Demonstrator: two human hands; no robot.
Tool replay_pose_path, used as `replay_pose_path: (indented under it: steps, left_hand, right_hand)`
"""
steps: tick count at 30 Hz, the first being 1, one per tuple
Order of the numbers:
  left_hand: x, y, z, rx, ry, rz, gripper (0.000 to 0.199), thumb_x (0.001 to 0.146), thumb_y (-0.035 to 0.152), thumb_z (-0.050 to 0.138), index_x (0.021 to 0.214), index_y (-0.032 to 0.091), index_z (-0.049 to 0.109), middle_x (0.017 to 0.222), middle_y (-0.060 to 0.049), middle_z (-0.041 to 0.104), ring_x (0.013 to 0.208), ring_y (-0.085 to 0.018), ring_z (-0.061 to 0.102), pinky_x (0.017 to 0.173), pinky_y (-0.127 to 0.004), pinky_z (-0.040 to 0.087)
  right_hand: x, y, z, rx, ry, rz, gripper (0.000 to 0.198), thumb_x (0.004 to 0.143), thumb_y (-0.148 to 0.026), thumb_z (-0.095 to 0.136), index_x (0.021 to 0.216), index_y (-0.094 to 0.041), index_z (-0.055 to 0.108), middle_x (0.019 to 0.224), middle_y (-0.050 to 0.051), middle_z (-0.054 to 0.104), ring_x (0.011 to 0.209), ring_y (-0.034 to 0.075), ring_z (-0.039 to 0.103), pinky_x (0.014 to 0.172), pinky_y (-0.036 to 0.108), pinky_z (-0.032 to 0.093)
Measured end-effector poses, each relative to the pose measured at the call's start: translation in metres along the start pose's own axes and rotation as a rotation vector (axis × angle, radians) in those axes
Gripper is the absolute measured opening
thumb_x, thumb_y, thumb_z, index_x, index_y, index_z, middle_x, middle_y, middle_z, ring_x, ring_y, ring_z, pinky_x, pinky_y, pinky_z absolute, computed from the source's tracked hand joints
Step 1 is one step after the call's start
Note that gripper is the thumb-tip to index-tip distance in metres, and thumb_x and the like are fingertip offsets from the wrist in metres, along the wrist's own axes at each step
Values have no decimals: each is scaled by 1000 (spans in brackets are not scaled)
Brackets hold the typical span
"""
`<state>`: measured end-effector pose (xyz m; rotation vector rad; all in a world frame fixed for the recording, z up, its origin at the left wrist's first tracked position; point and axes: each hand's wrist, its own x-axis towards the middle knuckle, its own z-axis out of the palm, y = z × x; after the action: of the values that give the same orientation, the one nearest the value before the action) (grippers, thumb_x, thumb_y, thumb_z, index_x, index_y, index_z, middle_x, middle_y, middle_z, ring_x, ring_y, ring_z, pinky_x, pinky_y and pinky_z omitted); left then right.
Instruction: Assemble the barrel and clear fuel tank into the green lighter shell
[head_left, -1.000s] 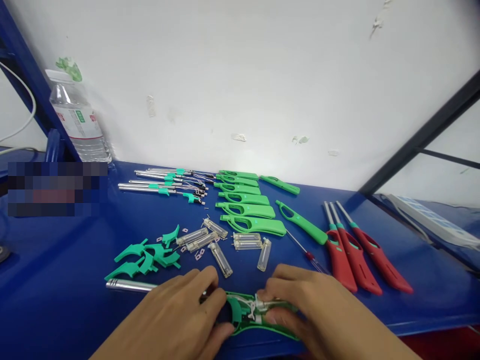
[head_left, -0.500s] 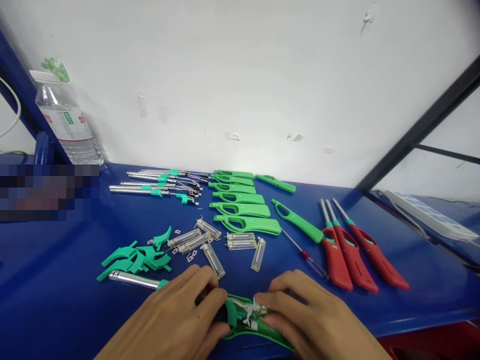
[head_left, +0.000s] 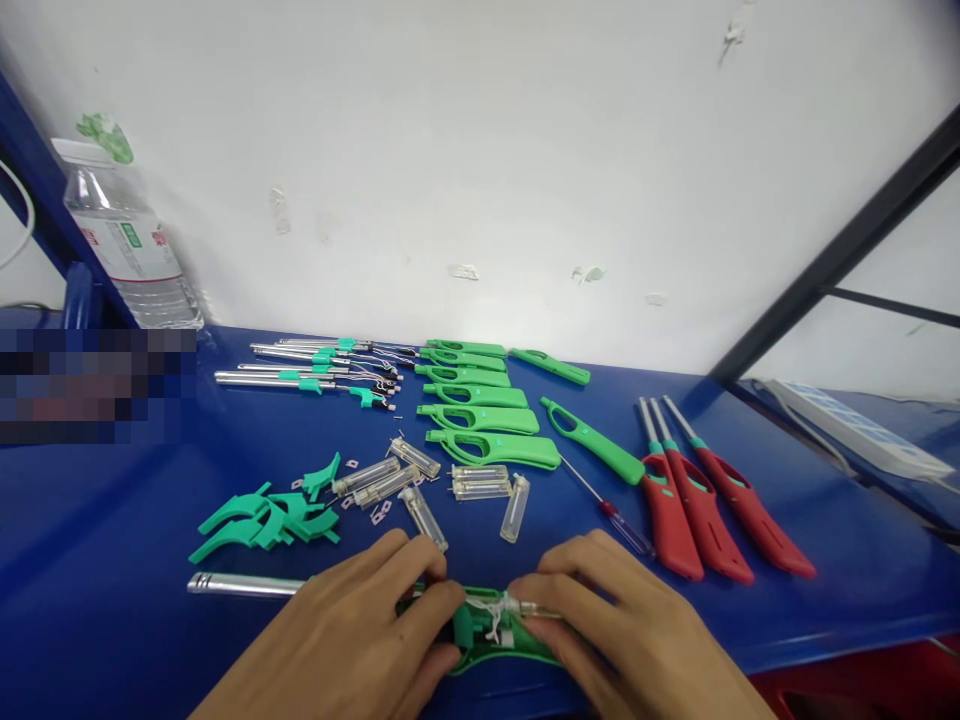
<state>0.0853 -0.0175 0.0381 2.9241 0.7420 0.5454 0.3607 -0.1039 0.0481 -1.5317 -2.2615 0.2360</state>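
At the table's front edge lies an opened green lighter housing [head_left: 514,652], its inside facing up, with thin white wires and a teal trigger [head_left: 463,622] in it. My left hand [head_left: 367,630] is closed around its left part, the trigger by my fingertips. A silver lighter tube [head_left: 244,585] sticks out to the left beyond that hand. My right hand [head_left: 619,625] pinches a clear fuel tank [head_left: 534,608] over the housing's right part; the tank's far end is hidden by my fingers. Whether the tank is fully seated, I cannot tell.
Behind my hands lie several clear tanks [head_left: 480,490], teal triggers [head_left: 262,520], green housings [head_left: 499,450] and wired tubes [head_left: 277,380]. To the right are a screwdriver [head_left: 626,528], three red lighters [head_left: 673,530] and a power strip [head_left: 862,430]. A bottle [head_left: 135,250] stands back left.
The silver tube has swung lower and further left as the housing turned more level. My right fingers have shifted slightly on the clear tank, which shows more now.
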Motion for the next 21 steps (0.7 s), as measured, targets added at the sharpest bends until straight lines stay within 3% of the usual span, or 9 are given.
replay_pose_path:
  steps: [5, 9, 15, 21]
  left_hand:
    - [4, 0, -1, -2, 16, -20, 39, 94, 10, 78, 125, 32, 68, 125, 6, 78, 112, -18, 80, 97, -27, 64]
    - [5, 4, -4, 27, 34, -1, 34, 93, 11, 77, 119, 31, 68, 121, 7, 81, 110, -19, 80, 95, -28, 65]
    - [3, 6, -1, 10, 179, 11, 39, 95, 10, 62, 127, 30, 69, 116, 4, 84, 102, -23, 81, 86, -31, 67]
    - [19, 12, 4, -48, 296, -84, 19, 109, 40, 69, 124, 31, 77, 101, -2, 80, 106, -24, 80, 90, -28, 68]
  right_hand:
    - [1, 5, 1, -47, 98, -104, 28, 124, -29, 51, 129, -32, 78, 112, -1, 82, 96, 17, 75, 86, 26, 64]
    - [6, 2, 3, -41, 212, -100, 25, 124, -30, 52, 129, -33, 76, 109, -1, 80, 92, 15, 78, 84, 24, 64]
    - [13, -2, 0, 16, 300, -121, 15, 119, -26, 64, 123, -33, 76, 110, -2, 80, 95, 14, 80, 87, 21, 64]
    - [11, -1, 3, 31, 307, -159, 18, 119, -24, 63, 127, -31, 78, 113, 1, 80, 97, 13, 81, 84, 20, 66]
